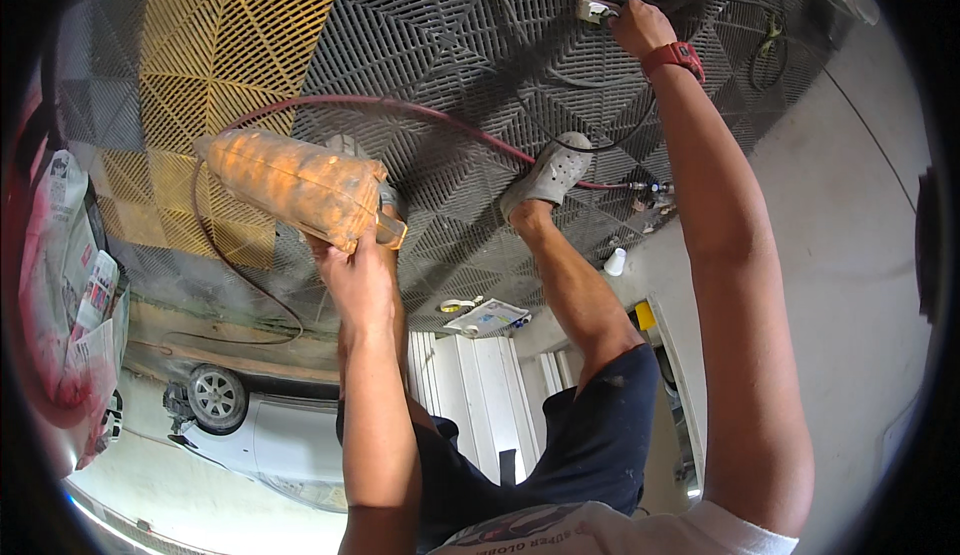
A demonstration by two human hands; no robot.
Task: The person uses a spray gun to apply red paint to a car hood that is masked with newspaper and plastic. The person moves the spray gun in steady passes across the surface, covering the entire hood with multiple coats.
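Note:
My left hand [360, 280] is closed on the near end of a dusty orange and grey bag [295, 180]. The bag is bulky and tapers toward the far left, with a short dark and orange piece sticking out near my fingers. My right hand [642, 28] reaches far out to the right, its fingers closed at a small white socket block [594, 9]. A dark cord runs near these fingers. Exactly what they pinch is too small to make out. A red watch [674, 57] sits on my right wrist.
A red hose [430, 110] crosses the slatted grey and yellow floor tiles [420, 35], ending at a metal fitting [652, 187]. Loose cables lie at the far right. A white cup [615, 262], a tape roll [457, 306] and papers [490, 315] lie near my legs. A car [270, 435] stands behind at left.

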